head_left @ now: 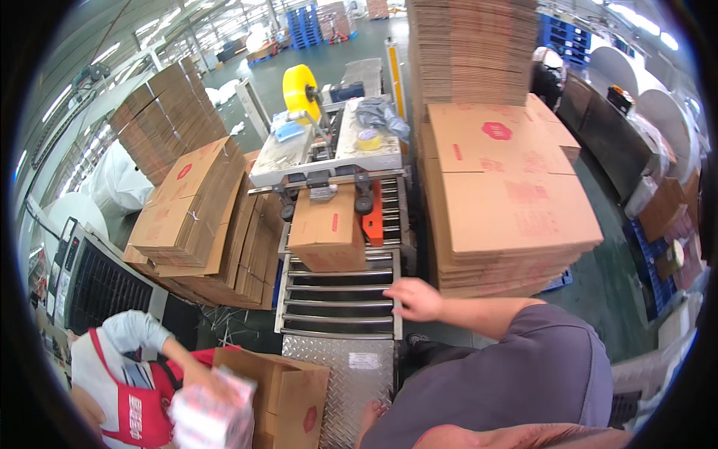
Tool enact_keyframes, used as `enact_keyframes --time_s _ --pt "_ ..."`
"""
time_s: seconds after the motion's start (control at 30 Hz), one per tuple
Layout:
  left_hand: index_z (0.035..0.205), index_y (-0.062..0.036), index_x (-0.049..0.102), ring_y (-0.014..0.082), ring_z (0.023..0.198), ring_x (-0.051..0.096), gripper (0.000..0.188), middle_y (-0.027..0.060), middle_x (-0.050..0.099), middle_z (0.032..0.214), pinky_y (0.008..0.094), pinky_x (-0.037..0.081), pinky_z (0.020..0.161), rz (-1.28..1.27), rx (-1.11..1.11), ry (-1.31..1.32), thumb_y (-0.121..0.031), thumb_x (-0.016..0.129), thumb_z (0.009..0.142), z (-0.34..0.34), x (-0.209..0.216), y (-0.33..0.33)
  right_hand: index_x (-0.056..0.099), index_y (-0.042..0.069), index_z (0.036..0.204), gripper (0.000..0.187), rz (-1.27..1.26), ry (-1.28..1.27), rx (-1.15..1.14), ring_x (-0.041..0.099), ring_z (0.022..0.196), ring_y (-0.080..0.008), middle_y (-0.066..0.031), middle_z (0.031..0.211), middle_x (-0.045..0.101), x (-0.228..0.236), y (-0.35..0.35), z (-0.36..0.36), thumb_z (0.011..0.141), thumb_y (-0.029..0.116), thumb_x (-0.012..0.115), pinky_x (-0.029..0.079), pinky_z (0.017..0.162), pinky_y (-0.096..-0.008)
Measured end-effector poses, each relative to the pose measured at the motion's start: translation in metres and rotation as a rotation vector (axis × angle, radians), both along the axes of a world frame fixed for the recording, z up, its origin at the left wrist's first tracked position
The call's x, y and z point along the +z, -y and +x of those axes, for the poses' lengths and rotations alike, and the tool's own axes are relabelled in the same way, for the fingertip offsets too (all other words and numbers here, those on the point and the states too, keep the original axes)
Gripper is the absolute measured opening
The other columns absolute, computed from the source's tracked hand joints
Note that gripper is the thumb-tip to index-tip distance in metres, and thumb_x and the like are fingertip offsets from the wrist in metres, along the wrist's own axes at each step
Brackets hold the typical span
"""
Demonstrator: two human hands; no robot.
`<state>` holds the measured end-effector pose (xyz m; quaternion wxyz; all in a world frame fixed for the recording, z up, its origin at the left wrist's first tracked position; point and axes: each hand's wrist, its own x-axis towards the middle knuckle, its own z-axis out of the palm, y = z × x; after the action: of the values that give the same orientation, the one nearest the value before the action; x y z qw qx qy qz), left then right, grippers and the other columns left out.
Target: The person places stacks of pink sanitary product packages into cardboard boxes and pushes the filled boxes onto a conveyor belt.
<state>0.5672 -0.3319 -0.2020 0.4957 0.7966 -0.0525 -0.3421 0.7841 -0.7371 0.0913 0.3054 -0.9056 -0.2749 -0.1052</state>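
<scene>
At least two stacks of flat cardboard are standing on each side, brown, with straight layered edges. Between them is one sealing machine, with a worn metal top. From it comes one roller conveyor, of which the near section shows at least four smooth, round metal rollers. One co-worker has a hand on a shiny, pale and pink packet, beside one open carton. One closed carton, box-shaped and of plain brown cardboard, is on the rollers at the machine's near end. One metal plate has a raised diamond texture. There are two yellow tape rolls, one large and one small.

The right arm is extended leftward; its hand is at the conveyor's side rail, fingers loosely curled, grasping nothing visible. The left hand is lower, near the plate's edge, mostly hidden; I cannot tell its fingers' state.
</scene>
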Motion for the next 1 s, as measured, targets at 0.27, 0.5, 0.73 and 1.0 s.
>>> enact_keyframes --time_s 0.27,0.5,0.73,1.0 --pt "0.135 -0.0050 0.041 0.0311 0.112 0.060 0.053 0.0134 0.058 0.127 0.0446 0.049 0.086 -0.318 0.749 -0.543 -0.045 0.047 0.100 -0.056 0.045 -0.034 0.045 0.006 0.138 0.071 -0.532 0.191 -0.970 0.043 0.131 -0.0336 -0.0195 0.140 0.047 0.064 0.175 -0.146 0.080 0.038 0.071 0.037 0.107 -0.0491" --pt "0.133 -0.0055 0.043 0.0296 0.110 0.062 0.049 0.0158 0.057 0.128 0.0397 0.049 0.086 -0.384 0.689 -0.403 -0.039 0.053 0.099 -0.104 0.105 -0.034 0.059 0.014 0.083 0.009 -0.516 0.825 -0.849 0.063 0.081 -0.0172 0.0030 0.080 0.060 0.147 0.144 -0.159 0.076 0.017 0.063 0.051 0.070 -0.0346" --pt "0.149 0.0054 0.022 0.0402 0.136 0.038 0.092 0.0265 0.040 0.146 0.0507 0.029 0.113 0.094 0.506 0.632 -0.020 0.077 0.080 -0.140 0.228 -0.011 0.049 0.016 0.066 0.025 -0.636 1.211 0.142 0.054 0.062 -0.0134 0.0044 0.061 0.049 0.334 -0.064 -0.219 0.074 0.032 0.067 0.041 0.055 -0.0270" --pt "0.111 -0.0012 0.059 0.0360 0.107 0.058 0.067 0.0191 0.062 0.112 0.0455 0.042 0.100 0.162 1.114 0.875 -0.030 0.092 0.060 -0.232 0.311 -0.066 0.057 0.009 0.068 0.044 0.382 0.698 0.300 0.058 0.057 -0.0242 -0.0059 0.063 0.057 0.296 -0.125 -0.113 0.076 0.048 0.075 0.047 0.054 -0.0371"
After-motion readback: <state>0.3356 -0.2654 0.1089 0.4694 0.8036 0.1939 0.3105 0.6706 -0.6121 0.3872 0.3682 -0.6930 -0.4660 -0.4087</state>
